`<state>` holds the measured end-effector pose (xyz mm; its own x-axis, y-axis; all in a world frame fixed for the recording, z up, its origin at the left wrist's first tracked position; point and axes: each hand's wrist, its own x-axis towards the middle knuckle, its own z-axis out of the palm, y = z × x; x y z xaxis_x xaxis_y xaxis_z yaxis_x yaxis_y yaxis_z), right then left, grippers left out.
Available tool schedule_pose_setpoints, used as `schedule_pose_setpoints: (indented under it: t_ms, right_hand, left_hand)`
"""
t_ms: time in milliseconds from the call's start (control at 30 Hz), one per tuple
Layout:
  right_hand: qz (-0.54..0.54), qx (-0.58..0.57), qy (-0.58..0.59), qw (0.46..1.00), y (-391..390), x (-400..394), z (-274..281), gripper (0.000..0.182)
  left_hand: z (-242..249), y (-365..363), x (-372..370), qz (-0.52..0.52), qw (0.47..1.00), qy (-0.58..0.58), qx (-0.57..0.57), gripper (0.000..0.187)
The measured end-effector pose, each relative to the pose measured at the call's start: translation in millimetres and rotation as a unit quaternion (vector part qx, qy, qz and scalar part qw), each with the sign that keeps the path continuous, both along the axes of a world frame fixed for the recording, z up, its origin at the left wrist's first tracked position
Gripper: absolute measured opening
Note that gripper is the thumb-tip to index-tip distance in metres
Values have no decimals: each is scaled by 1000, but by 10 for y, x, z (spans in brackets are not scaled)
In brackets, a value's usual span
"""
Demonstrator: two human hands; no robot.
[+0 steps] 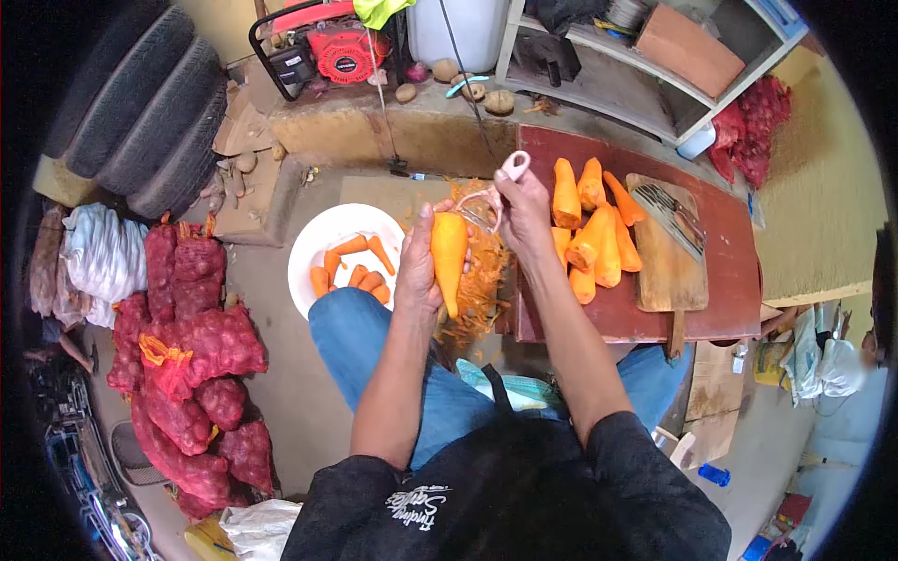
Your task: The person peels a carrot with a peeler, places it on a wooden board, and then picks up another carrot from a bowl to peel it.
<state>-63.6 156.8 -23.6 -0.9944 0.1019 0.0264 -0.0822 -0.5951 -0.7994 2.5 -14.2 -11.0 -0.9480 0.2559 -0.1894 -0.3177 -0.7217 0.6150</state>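
Note:
My left hand (418, 266) is wrapped round a thick orange carrot (450, 251), its narrow end pointing down toward me. In my right hand (527, 213) is a peeler (515, 165) with a pale pinkish handle; its head is just beside the carrot's upper end. Orange peelings (485, 280) lie heaped on the floor below my hands. To the left, a white basin (301, 245) holds several darker carrots (352, 245). On the red table (552, 318) at right lies a pile of bright, peeled-looking carrots (589, 238).
A wooden board (659, 271) with a knife (675, 217) rests on the table. Red net sacks (201, 346) and stacked tyres (140, 122) stand at left. A red engine-driven machine (344, 58) and a metal shelf (617, 79) are at the back.

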Motion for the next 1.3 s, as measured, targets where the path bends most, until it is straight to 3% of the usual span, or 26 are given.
schedule_pose_setpoints:
  t_ms: [200, 433, 533, 833, 1000, 1133, 1300]
  right_hand:
    - [-39, 86, 82, 992, 76, 371, 370, 15]
    - [-15, 5, 51, 999, 128, 623, 677, 18]
    - [29, 11, 38, 999, 152, 808, 707, 22]
    - [105, 78, -36, 991, 337, 1436, 406, 21]
    - [124, 111, -42, 985, 445, 1639, 474, 30]
    - [73, 122, -12, 990, 571, 1674, 617, 31]
    - [-41, 28, 29, 998, 635, 1375, 723, 23]
  left_hand:
    - [139, 43, 43, 10, 994, -55, 99, 56]
    - [-3, -44, -47, 17, 981, -106, 160, 50]
    - [10, -42, -47, 43, 982, -144, 116, 51]
    - [-15, -34, -75, 42, 992, -74, 89, 70]
    - [37, 77, -11, -30, 992, -5, 123, 65]
    - [64, 149, 124, -55, 995, 52, 65, 60]
    - [243, 291, 270, -108, 990, 89, -6, 81]
